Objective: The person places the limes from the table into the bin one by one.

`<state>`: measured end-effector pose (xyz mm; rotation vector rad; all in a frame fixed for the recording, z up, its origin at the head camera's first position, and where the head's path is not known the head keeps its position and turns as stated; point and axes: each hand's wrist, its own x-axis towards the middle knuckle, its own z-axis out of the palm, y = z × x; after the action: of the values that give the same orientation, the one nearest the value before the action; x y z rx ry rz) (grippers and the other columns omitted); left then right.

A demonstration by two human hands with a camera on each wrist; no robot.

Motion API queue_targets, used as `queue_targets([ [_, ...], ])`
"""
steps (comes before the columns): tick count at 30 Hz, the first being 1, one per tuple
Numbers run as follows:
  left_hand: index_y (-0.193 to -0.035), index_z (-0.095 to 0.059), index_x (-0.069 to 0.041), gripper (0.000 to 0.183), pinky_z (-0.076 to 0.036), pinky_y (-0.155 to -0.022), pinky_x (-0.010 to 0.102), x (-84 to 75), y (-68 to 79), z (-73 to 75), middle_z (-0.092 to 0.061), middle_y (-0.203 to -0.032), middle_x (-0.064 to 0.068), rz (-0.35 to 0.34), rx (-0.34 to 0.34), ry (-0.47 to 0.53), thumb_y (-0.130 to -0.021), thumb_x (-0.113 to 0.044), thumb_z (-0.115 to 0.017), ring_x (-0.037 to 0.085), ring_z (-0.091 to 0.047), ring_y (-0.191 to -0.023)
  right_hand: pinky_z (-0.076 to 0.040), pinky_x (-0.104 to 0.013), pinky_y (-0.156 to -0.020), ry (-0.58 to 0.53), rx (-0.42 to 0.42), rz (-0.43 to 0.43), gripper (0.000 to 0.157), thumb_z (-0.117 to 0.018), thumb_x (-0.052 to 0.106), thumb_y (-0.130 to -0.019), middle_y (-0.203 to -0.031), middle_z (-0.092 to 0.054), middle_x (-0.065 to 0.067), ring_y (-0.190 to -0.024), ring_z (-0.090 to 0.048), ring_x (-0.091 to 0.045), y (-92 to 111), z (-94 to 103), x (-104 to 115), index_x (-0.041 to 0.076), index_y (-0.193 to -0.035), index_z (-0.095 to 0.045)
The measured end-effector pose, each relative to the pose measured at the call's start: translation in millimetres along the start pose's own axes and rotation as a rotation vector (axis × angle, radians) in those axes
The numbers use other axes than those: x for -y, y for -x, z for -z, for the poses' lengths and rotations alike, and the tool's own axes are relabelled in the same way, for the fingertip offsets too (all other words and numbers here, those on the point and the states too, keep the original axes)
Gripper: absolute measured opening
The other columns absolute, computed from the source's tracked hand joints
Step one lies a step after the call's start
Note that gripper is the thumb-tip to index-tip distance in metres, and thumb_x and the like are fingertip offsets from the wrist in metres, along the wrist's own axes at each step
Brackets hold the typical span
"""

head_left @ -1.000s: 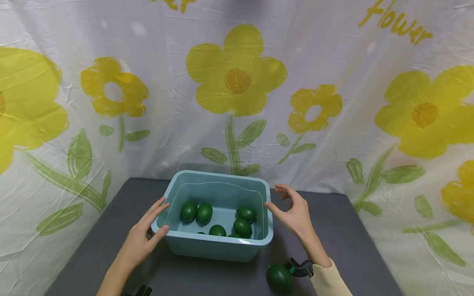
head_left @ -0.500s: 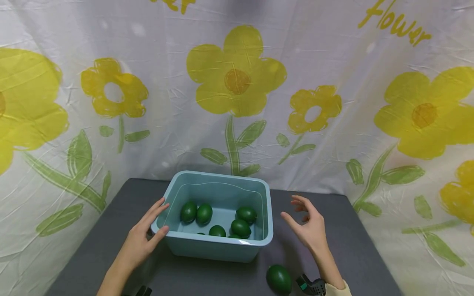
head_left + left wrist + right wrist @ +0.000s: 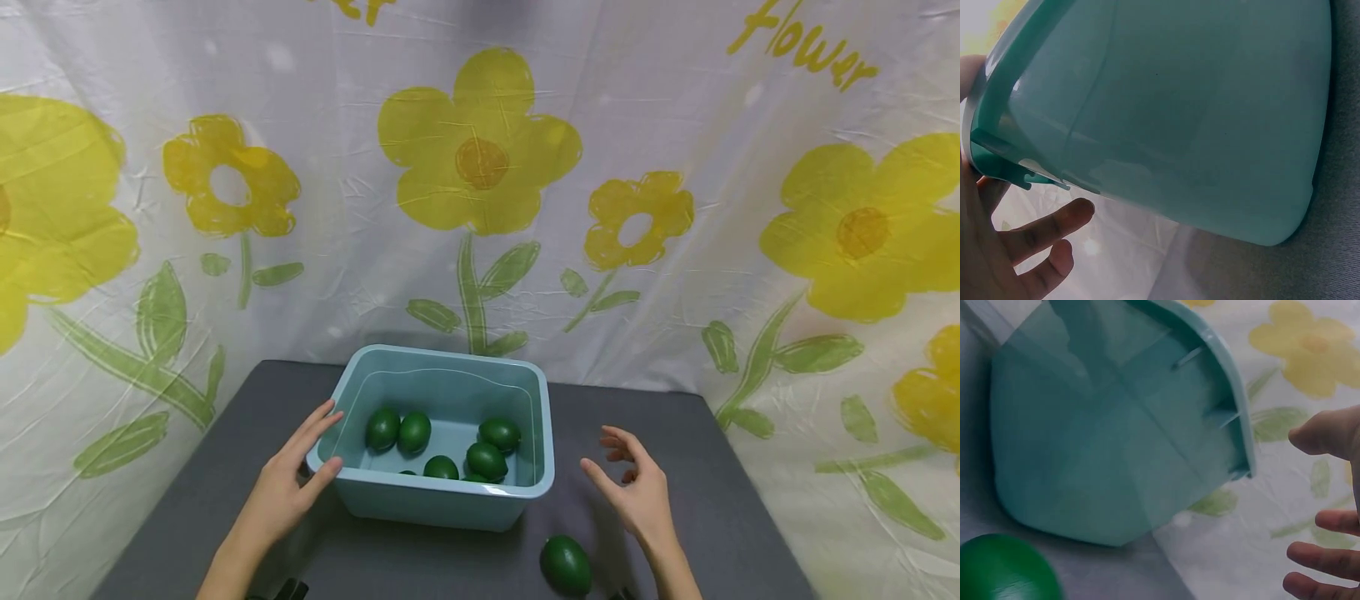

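A light blue plastic tub (image 3: 431, 502) stands on the dark table, with several glossy, dark green, avocado-like fruits (image 3: 414, 433) inside. My left hand (image 3: 281, 487) rests on the rim at its near left corner, thumb at the front edge and fingers along the left side. In the left wrist view, two fingers (image 3: 1054, 228) extend past the tub wall. My right hand (image 3: 637, 492) hovers right of the tub, apart from it, fingers loosely bent and holding nothing. One more green fruit (image 3: 566, 566) lies on the table in front of the tub's right corner, near the right wrist.
The dark grey table (image 3: 720, 500) reaches out on both sides of the tub. A white curtain (image 3: 337, 275) with yellow flowers hangs behind it and at both sides. The near tub wall hides part of some fruits.
My right hand has drawn back from the tub's right rim, moving right and toward me. One fruit inside the tub has shifted slightly left. The left hand stays in place.
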<state>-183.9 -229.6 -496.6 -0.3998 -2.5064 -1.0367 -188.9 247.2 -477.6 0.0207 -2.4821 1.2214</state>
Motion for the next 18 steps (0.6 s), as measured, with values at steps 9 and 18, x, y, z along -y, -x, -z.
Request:
queue_targets([
  [9,-0.158,-0.051,-0.020,0.059,-0.048,-0.068,0.029,-0.9,0.3,0.6,-0.039,-0.170,0.002,0.003,0.006,-0.008,-0.103,-0.025,-0.071,0.003,-0.050,-0.117,-0.044,-0.032,-0.077,0.073,0.065,-0.114,0.054,-0.089,0.032,-0.087,-0.119,-0.075,-0.002,-0.101,-0.062,-0.023,31,-17.1,-19,0.019,-0.136,-0.068],
  [18,-0.158,-0.051,-0.018,0.059,-0.047,-0.068,0.030,-1.1,0.1,0.9,-0.039,-0.170,0.003,-0.006,0.005,-0.002,-0.103,-0.023,-0.070,0.002,-0.049,-0.118,-0.049,-0.045,-0.086,0.102,0.171,-0.205,0.064,-0.089,0.040,-0.086,-0.121,-0.073,-0.005,-0.102,-0.060,-0.022,54,-23.2,-34,0.014,-0.140,-0.066],
])
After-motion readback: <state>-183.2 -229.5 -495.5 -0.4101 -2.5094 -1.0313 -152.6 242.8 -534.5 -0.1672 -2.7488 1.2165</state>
